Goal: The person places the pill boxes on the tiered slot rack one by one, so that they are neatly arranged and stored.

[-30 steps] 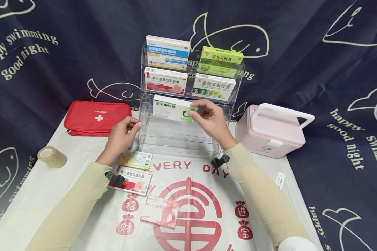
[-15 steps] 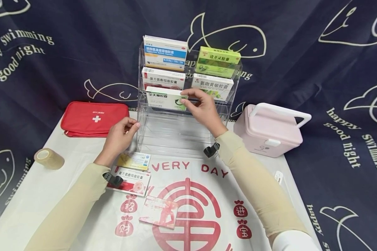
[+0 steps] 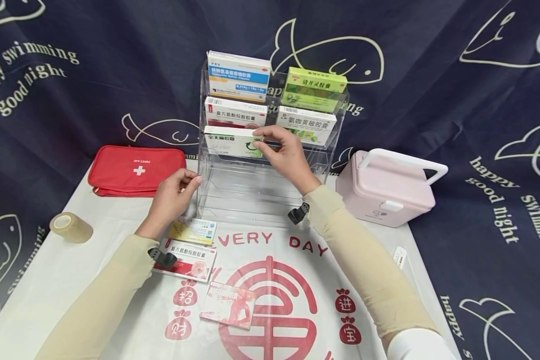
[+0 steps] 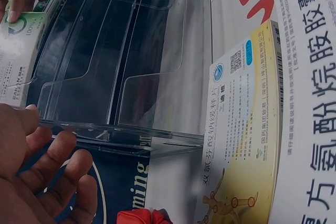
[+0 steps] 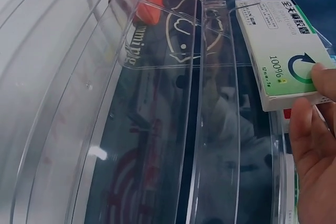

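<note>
A clear tiered display rack (image 3: 252, 200) stands on the table. My right hand (image 3: 283, 152) pinches the right end of a white and green medicine box (image 3: 225, 142) between thumb and fingers. That box is upright at the left of the rack's third tier, overlapping the lower part of a red and white medicine box (image 3: 236, 112) behind it. In the right wrist view, the thumb lies on the box's green face (image 5: 291, 69). My left hand (image 3: 175, 192) holds the rack's left side edge with thumb and curled fingers (image 4: 63, 148).
Upper tiers hold a blue and white box (image 3: 238, 75), a green box (image 3: 315, 87) and a white-green box (image 3: 306, 125). Flat in front lie yellow (image 3: 192, 231), red-white (image 3: 191, 262) and pink (image 3: 228, 305) boxes. Beside the rack are a red first-aid pouch (image 3: 137, 170), tape roll (image 3: 72, 227) and pink case (image 3: 387, 187).
My right hand has moved the white and green box up and left, from in front of the rack's middle to the left of its third tier. My left hand stays at the rack's edge.
</note>
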`<state>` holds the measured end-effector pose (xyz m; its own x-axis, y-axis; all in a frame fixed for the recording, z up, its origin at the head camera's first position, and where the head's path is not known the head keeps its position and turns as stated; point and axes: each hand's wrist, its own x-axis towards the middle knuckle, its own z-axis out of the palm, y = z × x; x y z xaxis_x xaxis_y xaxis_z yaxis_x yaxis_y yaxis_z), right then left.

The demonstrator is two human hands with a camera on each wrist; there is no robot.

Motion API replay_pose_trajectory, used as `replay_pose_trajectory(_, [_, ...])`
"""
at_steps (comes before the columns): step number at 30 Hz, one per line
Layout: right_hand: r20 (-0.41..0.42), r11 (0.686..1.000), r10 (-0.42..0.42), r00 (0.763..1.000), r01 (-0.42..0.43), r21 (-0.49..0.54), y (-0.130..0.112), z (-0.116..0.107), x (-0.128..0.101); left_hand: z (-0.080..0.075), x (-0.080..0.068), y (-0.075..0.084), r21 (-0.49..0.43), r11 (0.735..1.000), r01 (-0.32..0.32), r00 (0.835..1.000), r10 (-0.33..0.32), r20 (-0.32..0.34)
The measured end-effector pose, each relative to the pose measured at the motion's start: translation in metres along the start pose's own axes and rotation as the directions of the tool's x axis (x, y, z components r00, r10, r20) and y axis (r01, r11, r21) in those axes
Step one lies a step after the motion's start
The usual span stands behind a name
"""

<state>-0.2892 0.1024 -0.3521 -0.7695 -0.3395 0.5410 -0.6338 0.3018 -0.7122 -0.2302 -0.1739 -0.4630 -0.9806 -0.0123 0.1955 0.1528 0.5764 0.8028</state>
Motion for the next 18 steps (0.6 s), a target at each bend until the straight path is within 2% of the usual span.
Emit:
replay_pose_trajectory(6, [0.028, 0.998, -0.027, 0.999, 0.029, -0.060, 0.033, 0.006, 0.004, 0.000, 0.000, 0.000, 0.002, 1.000, 0.006, 1.000, -0.006, 0.002])
replay_pose_trajectory(12, [0.044, 0.992, -0.053, 0.998, 0.058, -0.110, 0.032, 0.009, 0.006, 0.000, 0.000, 0.000, 0.004, 1.000, 0.005, 1.000, -0.004, -0.004])
replay_pose_trajectory(18, [0.060, 0.992, -0.056, 0.997, 0.062, -0.105, 0.036, 0.011, 0.004, 0.001, 0.001, -0.001, 0.007, 1.000, -0.005, 1.000, 0.005, -0.009])
